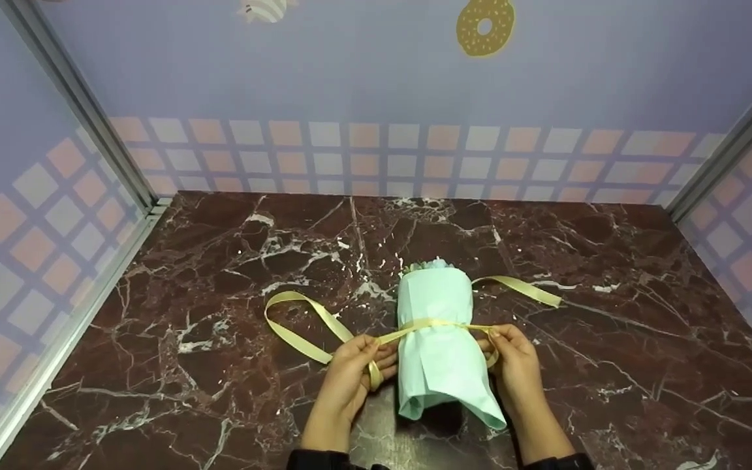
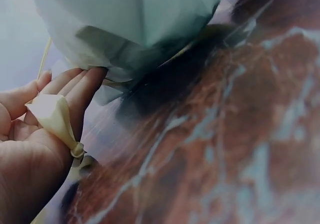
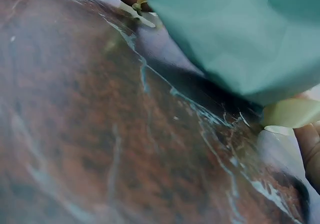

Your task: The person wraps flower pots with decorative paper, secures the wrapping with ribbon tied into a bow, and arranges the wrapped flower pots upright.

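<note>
A bouquet in pale mint wrapping paper (image 1: 438, 365) lies on the table, its flower tips (image 1: 438, 264) just showing at the far end. Round its middle runs a yellow ribbon (image 1: 431, 323), which cinches the paper. On the left side, my left hand (image 1: 350, 375) pinches the ribbon between thumb and forefinger; the other fingers reach toward the paper, and a ribbon length (image 2: 55, 116) crosses the palm. My right hand (image 1: 516, 359) pinches the ribbon at the bouquet's right side, some fingertips hidden behind the paper. In the right wrist view a ribbon loop (image 3: 290, 113) shows beside that hand.
A loose ribbon loop (image 1: 291, 339) lies left of the bouquet, and a ribbon end (image 1: 532, 290) stretches out to the right. The dark red marbled tabletop (image 1: 219, 405) meets lilac panels (image 1: 376, 85) at the back and both sides.
</note>
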`<state>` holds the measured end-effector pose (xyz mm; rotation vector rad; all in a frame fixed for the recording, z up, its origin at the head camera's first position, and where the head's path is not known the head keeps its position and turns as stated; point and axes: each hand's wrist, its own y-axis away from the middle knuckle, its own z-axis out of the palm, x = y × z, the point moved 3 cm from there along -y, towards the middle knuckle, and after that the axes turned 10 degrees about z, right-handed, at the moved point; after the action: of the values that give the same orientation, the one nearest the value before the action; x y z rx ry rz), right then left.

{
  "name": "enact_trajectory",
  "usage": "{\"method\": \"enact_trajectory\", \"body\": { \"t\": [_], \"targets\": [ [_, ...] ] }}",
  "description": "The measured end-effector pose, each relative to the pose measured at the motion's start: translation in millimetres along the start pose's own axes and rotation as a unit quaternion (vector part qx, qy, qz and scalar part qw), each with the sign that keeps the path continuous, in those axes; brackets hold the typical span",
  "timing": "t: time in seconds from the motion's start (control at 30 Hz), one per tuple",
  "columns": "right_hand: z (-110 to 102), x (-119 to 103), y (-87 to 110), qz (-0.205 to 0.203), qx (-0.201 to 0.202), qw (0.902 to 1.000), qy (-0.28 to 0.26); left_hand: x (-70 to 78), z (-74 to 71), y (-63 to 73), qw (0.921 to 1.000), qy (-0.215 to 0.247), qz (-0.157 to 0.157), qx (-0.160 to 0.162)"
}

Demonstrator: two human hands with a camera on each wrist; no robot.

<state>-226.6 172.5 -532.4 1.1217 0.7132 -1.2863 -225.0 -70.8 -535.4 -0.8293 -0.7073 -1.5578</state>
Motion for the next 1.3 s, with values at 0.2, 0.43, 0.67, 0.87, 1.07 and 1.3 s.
{"method": "enact_trajectory", "body": {
  "t": [0.2,0.43,0.67,0.87,1.07,1.3],
  "targets": [
    [-2,2,5.0,0.002,0.010,0.9999,-0.002,-1.3,0.2,4.9,1.0000,0.001,-0.003,-0.001],
    [-2,1,9.4,-0.015,0.013,0.9998,-0.008,-3.5,1.8,6.5,0.9999,-0.004,0.002,0.012],
    [-1,3,6.3,-0.032,0.024,0.9992,-0.005,-7.2,-2.0,5.8,0.9990,-0.012,0.015,0.039],
    [2,6,2.7,-0.054,0.035,0.9977,0.022,-5.2,-6.7,7.2,0.9967,-0.053,0.040,0.047],
    [6,3,-0.2,-0.061,0.025,0.9977,0.016,5.8,-8.5,5.1,0.9922,-0.104,0.062,0.028],
    [6,-1,-0.8,-0.066,0.028,0.9972,0.021,23.9,-6.8,6.0,0.9855,-0.156,0.063,-0.018]
  ]
}}
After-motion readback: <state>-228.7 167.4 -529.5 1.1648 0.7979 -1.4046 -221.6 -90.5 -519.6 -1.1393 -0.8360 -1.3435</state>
